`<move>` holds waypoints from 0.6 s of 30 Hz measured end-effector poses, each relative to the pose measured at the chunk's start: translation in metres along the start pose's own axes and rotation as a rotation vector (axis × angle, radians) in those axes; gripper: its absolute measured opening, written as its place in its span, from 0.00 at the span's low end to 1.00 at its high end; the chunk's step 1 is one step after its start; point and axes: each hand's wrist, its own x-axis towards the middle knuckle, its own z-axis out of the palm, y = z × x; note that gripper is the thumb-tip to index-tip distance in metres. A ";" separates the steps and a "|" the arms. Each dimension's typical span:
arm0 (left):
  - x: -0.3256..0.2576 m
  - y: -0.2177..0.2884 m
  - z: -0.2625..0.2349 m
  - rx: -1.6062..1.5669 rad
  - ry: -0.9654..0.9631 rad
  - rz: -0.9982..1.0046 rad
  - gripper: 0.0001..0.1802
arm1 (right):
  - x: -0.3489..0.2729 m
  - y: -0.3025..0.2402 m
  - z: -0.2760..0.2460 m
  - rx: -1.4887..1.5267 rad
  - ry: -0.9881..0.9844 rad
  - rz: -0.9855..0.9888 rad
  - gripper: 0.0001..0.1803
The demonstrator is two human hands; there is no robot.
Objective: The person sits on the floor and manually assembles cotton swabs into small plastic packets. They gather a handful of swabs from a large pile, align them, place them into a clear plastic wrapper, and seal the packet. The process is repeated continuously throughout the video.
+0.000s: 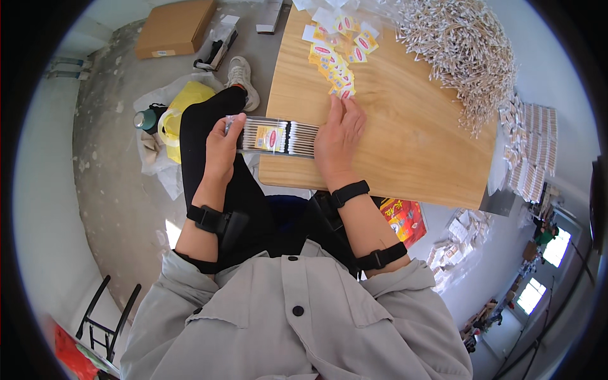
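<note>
My left hand (221,151) is closed on the left end of a flat clear pack of cotton swabs (301,138), thumb on top. The pack lies level across the table's near left corner, its left end past the edge. Inside, a yellow and white label card (271,139) rests on the swabs. My right hand (340,136) has its fingers stretched forward, their tips on the nearest of the loose yellow label cards (342,79). Its palm edge covers the right end of the pack.
A large heap of loose cotton swabs (465,50) covers the wooden table's (405,133) far right. Packed swabs (532,142) are stacked beyond its right edge. On the floor at left are a cardboard box (175,28), a yellow bag (190,95) and a bottle (144,120).
</note>
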 end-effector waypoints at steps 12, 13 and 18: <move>0.001 0.002 0.007 -0.042 -0.035 0.031 0.14 | -0.001 0.001 0.000 -0.018 -0.027 -0.013 0.20; 0.002 0.000 0.007 -0.053 -0.032 0.036 0.13 | -0.001 0.002 0.000 -0.008 -0.023 -0.012 0.20; 0.006 -0.012 0.007 -0.128 0.001 0.029 0.13 | -0.001 0.003 0.002 -0.033 -0.013 -0.021 0.19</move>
